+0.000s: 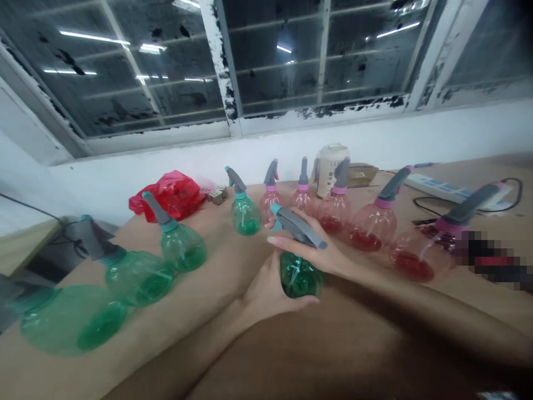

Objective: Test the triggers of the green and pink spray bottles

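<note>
Between my two hands is a green spray bottle (300, 278) with a grey trigger head, close to the middle of the table. My left hand (270, 289) is wrapped around the bottle's round body from the left and below. Around the neck and spray head, my right hand (320, 250) grips from the right, its fingers partly hidden behind the head. To the left stand several other green spray bottles, the closest being a green bottle (183, 247). On the right is a row of pink spray bottles, among them a pink bottle (370, 225).
A crumpled red plastic bag (172, 191) lies at the back left, beside a small box (217, 194). Behind the pink bottles stands a pale printed container (331, 172). A white power strip (453, 191) with a black cable lies at the right. Windows rise behind the table.
</note>
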